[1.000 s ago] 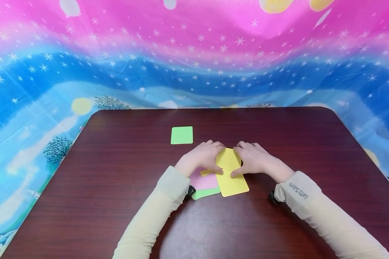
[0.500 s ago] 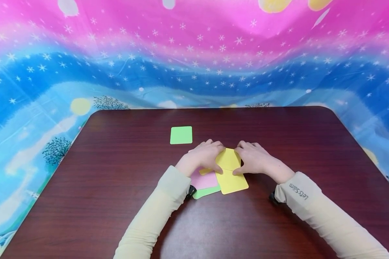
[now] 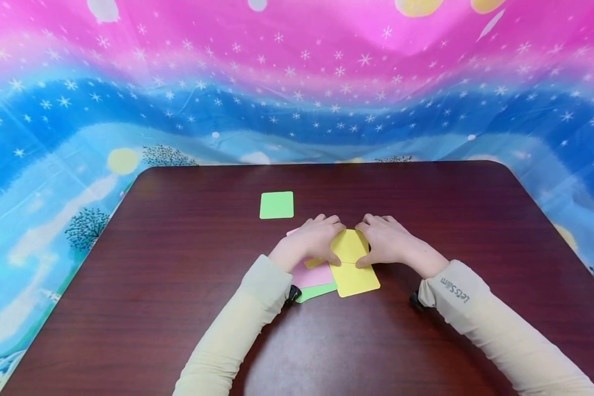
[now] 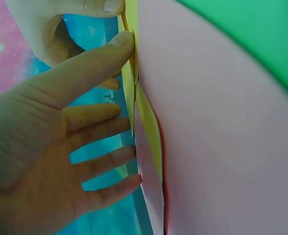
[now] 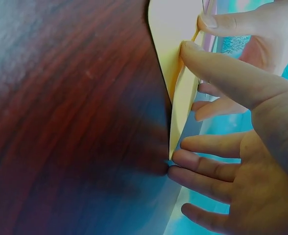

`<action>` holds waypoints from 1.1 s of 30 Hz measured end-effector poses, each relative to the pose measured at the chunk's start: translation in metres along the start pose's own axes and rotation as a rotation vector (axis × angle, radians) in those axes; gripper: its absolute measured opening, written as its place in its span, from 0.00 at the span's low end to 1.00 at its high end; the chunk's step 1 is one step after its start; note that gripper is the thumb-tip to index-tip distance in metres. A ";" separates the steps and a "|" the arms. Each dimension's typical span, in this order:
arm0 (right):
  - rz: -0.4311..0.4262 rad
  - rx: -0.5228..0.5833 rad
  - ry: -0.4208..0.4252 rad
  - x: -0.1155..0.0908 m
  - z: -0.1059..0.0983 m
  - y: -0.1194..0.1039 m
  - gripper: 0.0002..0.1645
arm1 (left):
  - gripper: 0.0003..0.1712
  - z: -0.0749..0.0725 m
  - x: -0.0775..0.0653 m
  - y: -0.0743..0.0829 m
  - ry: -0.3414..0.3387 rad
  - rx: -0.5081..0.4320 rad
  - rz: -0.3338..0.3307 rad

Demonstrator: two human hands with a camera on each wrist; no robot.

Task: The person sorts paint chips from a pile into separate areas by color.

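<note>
Two yellow square cards lie one beyond the other at the table's middle. My left hand point(image 3: 314, 236) and right hand point(image 3: 388, 242) flank the farther yellow card point(image 3: 349, 246), holding it between thumbs and fingers. Its near edge overlaps or meets the nearer yellow card point(image 3: 357, 280). Both thumbs lie at this seam, while the other fingers reach the far side. Under and beside the left hand are a pink card point(image 3: 315, 276), a green card point(image 3: 317, 291) and a sliver of another yellow piece point(image 3: 314, 263). The left hand partly covers this pile.
A separate green card point(image 3: 276, 205) lies farther back on the dark wood table point(image 3: 178, 264). A patterned pink and blue cloth point(image 3: 297, 82) hangs behind the table and along its sides. Black wrist devices show beneath both sleeves.
My right thumb has shifted slightly to the right. The nearer yellow card has slid a little away from me. Otherwise both hands stay nearly in place.
</note>
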State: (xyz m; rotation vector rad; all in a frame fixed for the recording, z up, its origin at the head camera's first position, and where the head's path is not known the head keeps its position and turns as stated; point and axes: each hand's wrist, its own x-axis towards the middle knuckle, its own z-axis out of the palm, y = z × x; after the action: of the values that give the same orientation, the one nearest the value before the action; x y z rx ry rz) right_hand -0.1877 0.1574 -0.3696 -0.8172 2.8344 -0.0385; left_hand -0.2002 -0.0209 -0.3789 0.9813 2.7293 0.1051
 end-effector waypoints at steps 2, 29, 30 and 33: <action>0.001 0.001 -0.003 0.001 0.000 0.001 0.46 | 0.38 0.000 0.000 0.000 0.000 -0.009 0.004; 0.005 0.091 0.022 0.021 -0.011 0.009 0.46 | 0.40 -0.010 0.005 -0.013 0.043 0.035 0.002; 0.004 0.090 0.024 0.023 -0.012 0.009 0.46 | 0.39 -0.011 0.005 -0.015 0.047 0.041 -0.001; -0.005 0.089 0.028 0.031 -0.013 0.010 0.45 | 0.38 -0.012 0.007 -0.021 0.058 0.053 -0.017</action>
State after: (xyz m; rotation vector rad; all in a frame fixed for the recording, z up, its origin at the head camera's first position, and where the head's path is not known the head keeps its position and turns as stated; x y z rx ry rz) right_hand -0.2216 0.1492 -0.3631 -0.8109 2.8336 -0.1761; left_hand -0.2211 -0.0322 -0.3716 0.9841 2.8055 0.0595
